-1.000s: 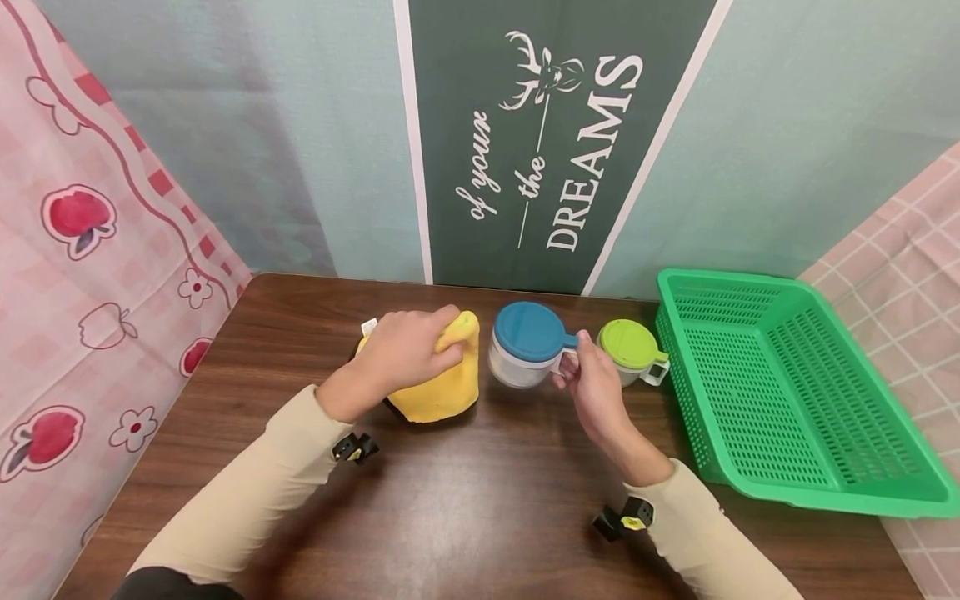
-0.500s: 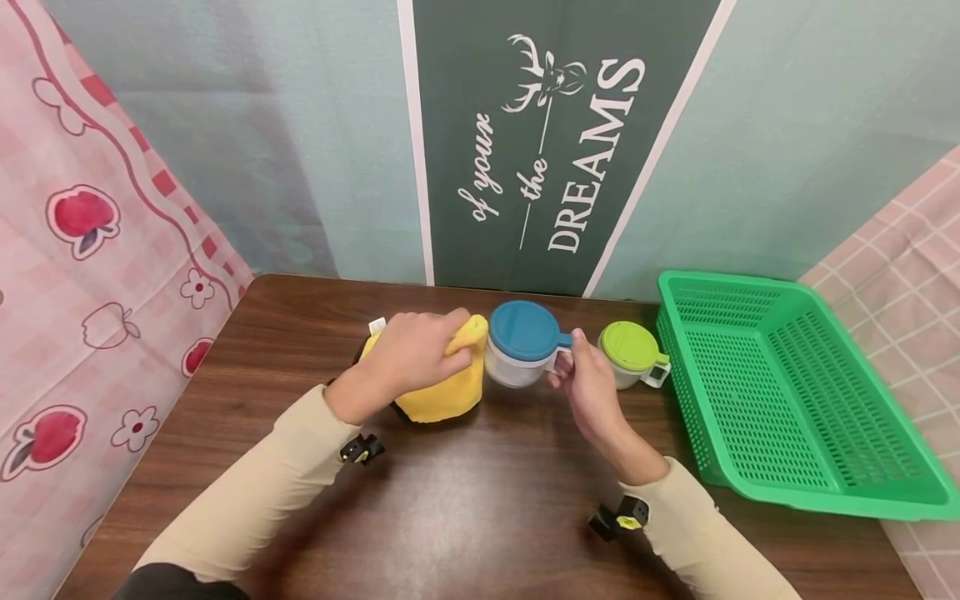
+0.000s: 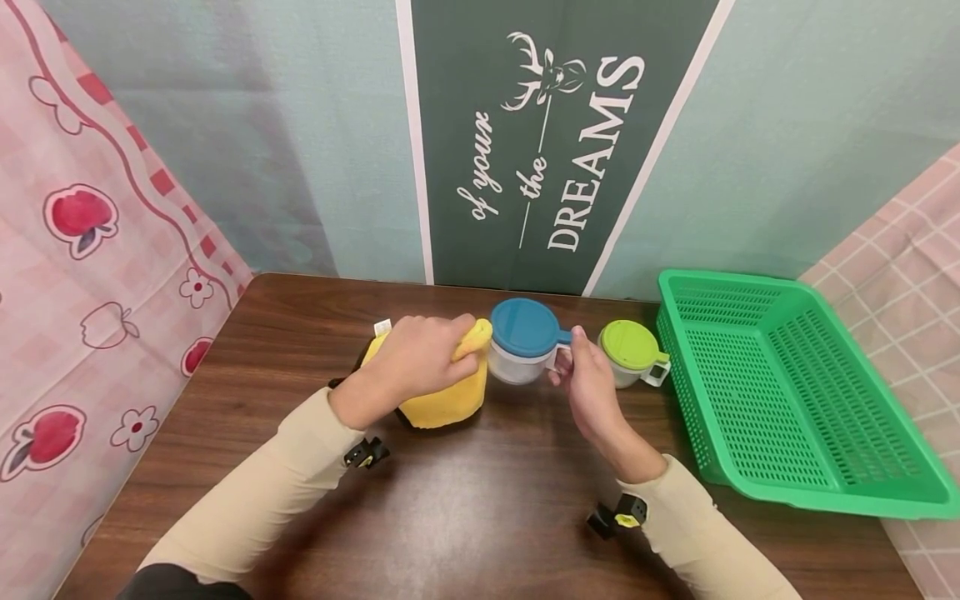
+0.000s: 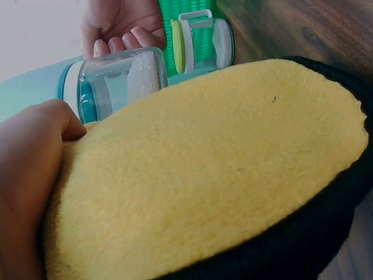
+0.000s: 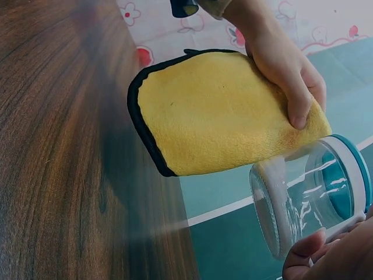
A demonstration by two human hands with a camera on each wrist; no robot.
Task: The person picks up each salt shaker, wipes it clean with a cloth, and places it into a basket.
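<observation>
- The left grip [image 3: 427,357] is bunched round a yellow cloth [image 3: 450,402]; most of its fingers are lost behind the fabric in the left wrist view, where little more than the thumb shows.
- The cloth, edged in black, sits up against the blue-lidded jar [image 3: 521,340] on its left side; whether it touches the glass or just overlaps it, I cannot tell.
- The right grip [image 3: 591,387] holds that jar by its white handle, thumb up near the lid's tab; the fingers cover much of the handle, and the right wrist view cuts the hand off at its lower corner.
- A pale band near the jar's base could be contents or glare.
- The jar appears raised off the tabletop [image 3: 450,517].
- Just right of the right grip stands a green-lidded jar [image 3: 628,348], pale matter visible inside, its handle beside a green basket [image 3: 765,400] whose far right corner runs to the frame's edge.
- Both sleeves [image 3: 247,492] leave at the bottom.
</observation>
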